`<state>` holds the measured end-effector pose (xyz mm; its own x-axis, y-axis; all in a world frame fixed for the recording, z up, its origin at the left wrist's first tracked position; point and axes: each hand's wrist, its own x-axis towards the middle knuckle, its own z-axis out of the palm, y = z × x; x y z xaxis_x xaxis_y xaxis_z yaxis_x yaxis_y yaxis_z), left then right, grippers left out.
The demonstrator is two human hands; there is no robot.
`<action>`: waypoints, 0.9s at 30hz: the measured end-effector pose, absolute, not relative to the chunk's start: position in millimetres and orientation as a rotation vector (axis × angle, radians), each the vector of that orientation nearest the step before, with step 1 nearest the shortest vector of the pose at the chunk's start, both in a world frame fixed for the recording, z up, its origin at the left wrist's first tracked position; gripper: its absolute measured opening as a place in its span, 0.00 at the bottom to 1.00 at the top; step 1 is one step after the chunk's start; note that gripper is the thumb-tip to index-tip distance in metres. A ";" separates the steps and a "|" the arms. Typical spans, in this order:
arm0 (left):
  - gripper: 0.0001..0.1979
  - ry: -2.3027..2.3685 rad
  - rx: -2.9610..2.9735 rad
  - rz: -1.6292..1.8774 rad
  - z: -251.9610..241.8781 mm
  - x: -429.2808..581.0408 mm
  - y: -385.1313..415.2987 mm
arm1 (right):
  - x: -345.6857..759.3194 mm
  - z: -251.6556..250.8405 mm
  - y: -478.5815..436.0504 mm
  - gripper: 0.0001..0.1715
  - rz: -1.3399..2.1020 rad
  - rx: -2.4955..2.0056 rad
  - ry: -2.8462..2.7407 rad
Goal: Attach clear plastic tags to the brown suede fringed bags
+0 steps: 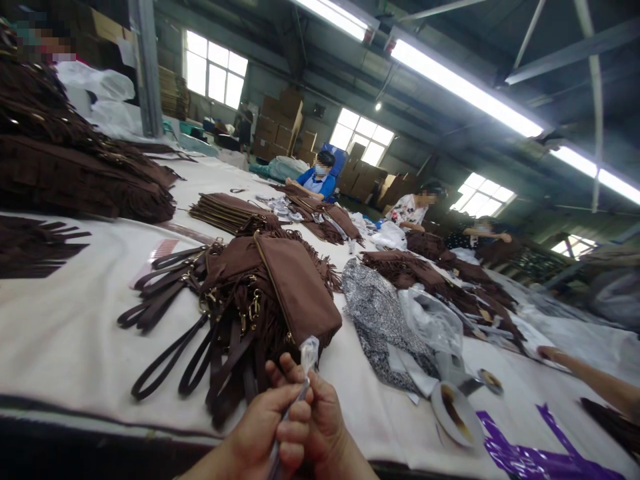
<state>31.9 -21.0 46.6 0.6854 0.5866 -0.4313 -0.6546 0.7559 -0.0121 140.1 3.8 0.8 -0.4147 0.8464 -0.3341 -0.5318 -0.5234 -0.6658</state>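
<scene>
- My left hand (260, 421) and right hand (327, 415) meet over the near edge of the table (75, 360), both on one thin strip (275, 457) that slants up between them.
- My right fingers curl round the strip, thumb pressed near its upper end; so slim a thing probably needs a hold from both sides.
- My left hand presses against it too, with some fingertips raised beyond, perhaps to leave the right hand room. Which left fingers pinch it, I cannot tell.
- Clear film (309, 353) bunches above my thumbs, likely because the pinch gathers it.
- Just past my fingers a brown pouch (300, 283) lies on a heap of fringed bags (227, 263), seemingly for easy reach.
- Wrist loops (160, 363) splay left from the heap, perhaps so nothing snags them.
- A tape roll (456, 415) leans to my right, beside the speckled cloth (373, 313), probably left handy there.
</scene>
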 end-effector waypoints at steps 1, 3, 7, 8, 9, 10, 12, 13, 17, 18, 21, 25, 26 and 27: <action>0.09 0.380 -0.187 0.679 45.1 31.2 -20.2 | 138.8 2.4 4.4 0.17 1.976 -0.854 -0.621; 0.08 0.354 -0.155 0.672 40.2 31.9 -18.7 | 137.4 5.0 5.1 0.16 1.913 -0.894 -0.637; 0.11 0.594 0.230 0.823 31.3 38.0 -17.2 | 143.3 12.4 3.9 0.22 1.924 -0.875 -0.657; 0.13 0.701 0.391 0.862 31.0 38.3 -17.0 | 146.6 15.2 3.3 0.25 1.929 -0.835 -0.666; 0.15 0.804 0.573 0.889 31.8 37.3 -16.5 | 150.4 18.2 2.9 0.27 1.922 -0.800 -0.670; 0.15 0.890 0.767 0.905 33.7 34.5 -15.6 | 154.5 21.0 3.0 0.28 1.903 -0.788 -0.674; 0.14 1.006 1.162 0.891 39.7 24.4 -11.1 | 162.9 25.3 5.5 0.24 1.810 -0.850 -0.724; 0.13 1.057 1.330 0.897 43.1 17.9 -6.9 | 167.0 26.4 7.9 0.21 1.728 -0.910 -0.786; 0.07 1.381 1.563 1.138 51.2 0.4 20.9 | 180.4 22.1 20.2 0.09 1.331 -1.133 -1.147; 0.08 1.422 1.548 1.176 51.0 0.9 28.5 | 182.6 19.3 22.5 0.06 1.262 -1.191 -1.220; 0.08 1.332 1.533 1.041 47.9 11.9 45.1 | 187.3 9.2 23.8 0.08 1.091 -1.371 -1.415; 0.19 1.259 1.234 0.746 45.1 25.9 50.5 | 192.7 3.2 12.5 0.23 0.723 -1.440 -1.519; 0.22 1.251 1.128 0.691 44.4 27.4 50.7 | 194.0 4.6 8.6 0.26 0.631 -1.421 -1.502; 0.24 1.234 1.038 0.654 43.1 28.4 50.9 | 195.1 7.1 4.6 0.26 0.558 -1.403 -1.487</action>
